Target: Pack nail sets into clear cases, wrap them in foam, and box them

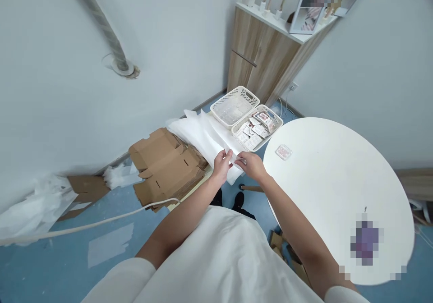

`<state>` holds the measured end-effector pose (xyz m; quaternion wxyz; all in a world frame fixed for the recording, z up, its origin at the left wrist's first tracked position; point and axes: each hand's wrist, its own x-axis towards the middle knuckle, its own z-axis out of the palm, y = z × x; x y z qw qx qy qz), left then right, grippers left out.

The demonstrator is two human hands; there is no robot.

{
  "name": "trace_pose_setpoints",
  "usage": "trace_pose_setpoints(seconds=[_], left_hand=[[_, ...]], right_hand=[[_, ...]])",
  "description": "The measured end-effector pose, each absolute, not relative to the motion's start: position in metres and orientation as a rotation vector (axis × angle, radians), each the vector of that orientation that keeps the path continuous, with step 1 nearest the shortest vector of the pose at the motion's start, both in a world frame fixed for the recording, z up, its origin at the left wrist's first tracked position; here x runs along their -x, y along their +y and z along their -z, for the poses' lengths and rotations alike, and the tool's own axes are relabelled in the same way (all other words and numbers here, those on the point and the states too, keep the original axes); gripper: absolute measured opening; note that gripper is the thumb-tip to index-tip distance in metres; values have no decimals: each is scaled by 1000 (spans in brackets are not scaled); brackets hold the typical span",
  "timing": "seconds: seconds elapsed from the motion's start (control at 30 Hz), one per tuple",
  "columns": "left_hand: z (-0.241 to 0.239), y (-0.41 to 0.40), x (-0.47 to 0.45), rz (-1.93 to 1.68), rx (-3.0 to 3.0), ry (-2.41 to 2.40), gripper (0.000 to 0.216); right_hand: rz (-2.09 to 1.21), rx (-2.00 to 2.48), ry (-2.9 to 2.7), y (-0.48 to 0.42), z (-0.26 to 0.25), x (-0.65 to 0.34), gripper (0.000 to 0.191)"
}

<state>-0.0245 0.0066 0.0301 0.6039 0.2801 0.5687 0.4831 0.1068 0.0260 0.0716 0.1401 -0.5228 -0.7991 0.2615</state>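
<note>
Nearby, flattened cartons (167, 165) left of white sheets (203, 136); baskets (235, 107) beyond.

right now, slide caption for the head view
Left hand and right hand pinch a white sheet, cartons and baskets beside it

**A:** On my feed, a round white table (338, 176) fills the right side. One small packet (283, 152) lies near its far edge.

**B:** And past the table?

**A:** I've got two white baskets side by side. There's the far basket (248, 94), and the near basket (275, 118) is heaped with packs (255, 129). Behind them a wooden cabinet (257, 64) stands in the corner.

**B:** Left side?

**A:** I see flattened cardboard (165, 163) in a pile and a pale cable (101, 222) running across the blue floor (67, 267). Crumpled plastic (30, 208) lies by the wall, and a pipe (104, 28) enters the wall above.
</note>
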Motion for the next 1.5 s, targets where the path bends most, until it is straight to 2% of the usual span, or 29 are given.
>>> trace_pose_setpoints(seconds=[0.3,0.43,0.47,0.6,0.7,0.87,1.17,1.33,1.5], left_hand=[[-27,-8,-34,-991,-876,1191,25],[-27,-16,-67,-889,-1031,1087,22],[-27,-19,-78,-863,-1079,1071,22],[-31,-32,-124,-743,-1303,1062,19],[-37,-45,-158,-671,-1309,966,20],[-43,-65,-210,-605,-1242,927,40],[-20,-97,-296,-449,-1505,878,22],[-5,-93,-316,-412,-1517,936,28],[14,-79,-311,-343,-1506,1112,31]], right_hand=[[-765,1795,-1911,-32,-66,-160,30],[-673,1763,-1788,-54,-77,-192,49],[-660,1769,-1757,-57,-80,-200,47],[-637,1900,-1617,-73,-83,-241,21],[-604,1975,-1537,-92,-80,-279,16],[-563,1960,-1480,-138,-69,-340,18],[-830,1789,-926,-190,-34,-407,26],[-825,1680,-471,-212,-3,-439,29],[-731,1801,-239,-232,39,-456,37]])
